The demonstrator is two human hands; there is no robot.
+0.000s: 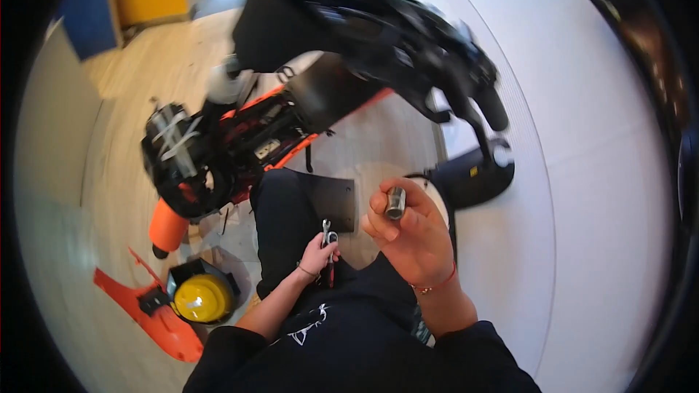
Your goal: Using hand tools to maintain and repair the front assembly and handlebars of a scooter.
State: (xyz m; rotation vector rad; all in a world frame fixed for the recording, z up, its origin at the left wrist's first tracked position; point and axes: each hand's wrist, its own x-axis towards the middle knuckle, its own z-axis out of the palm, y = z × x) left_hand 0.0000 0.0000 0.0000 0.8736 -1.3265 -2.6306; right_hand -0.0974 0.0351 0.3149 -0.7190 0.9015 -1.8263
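Raised in front of me, my right hand [416, 241] pinches a short silver metal socket [395, 204] between thumb and fingers, its round end turned toward me. Lower down, near my lap, my left hand [317, 256] is closed around two hand tools. One is a silver wrench [325, 226], whose head sticks out above the fingers. Beside it shows a ratchet [333, 237] with a round silver head; a red and dark handle comes out below the hand. Beyond both hands stands a partly stripped orange and black scooter [302, 147], its inner parts exposed.
The scooter's dark handlebar area [378, 29] fills the upper middle. An orange body panel [149, 313] lies on the floor at lower left, next to a yellow round object [202, 298] in a black holder. A white wall [597, 153] runs along the right.
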